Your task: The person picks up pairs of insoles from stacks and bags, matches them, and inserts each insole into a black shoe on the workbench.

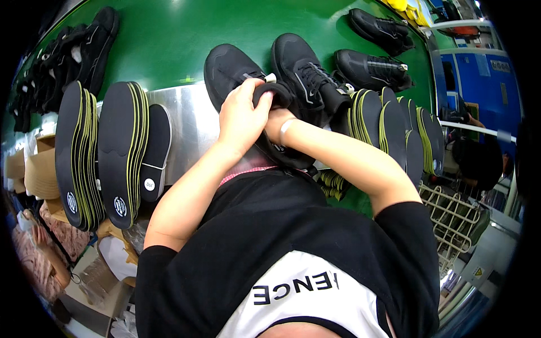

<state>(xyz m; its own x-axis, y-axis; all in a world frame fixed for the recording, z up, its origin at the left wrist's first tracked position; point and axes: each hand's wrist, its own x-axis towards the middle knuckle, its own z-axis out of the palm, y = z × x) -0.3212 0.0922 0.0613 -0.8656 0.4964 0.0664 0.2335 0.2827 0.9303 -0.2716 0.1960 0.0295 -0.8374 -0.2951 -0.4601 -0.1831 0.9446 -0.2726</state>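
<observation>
At bench edge, black shoe (236, 73) runs toe at 11 o'clock. Left hand (242, 115) fingers clamp its collar; right hand (275, 121) sits inside at 3 o'clock, grip hidden.

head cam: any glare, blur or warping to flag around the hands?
Head view: the hands and black shoe are sharp; glare on the green belt and metal edge; fisheye bends the insole stacks; corners vignette to black.

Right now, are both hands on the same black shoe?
Yes, the left hand grips the black shoe at its opening, and the right hand goes into that same shoe.
</observation>
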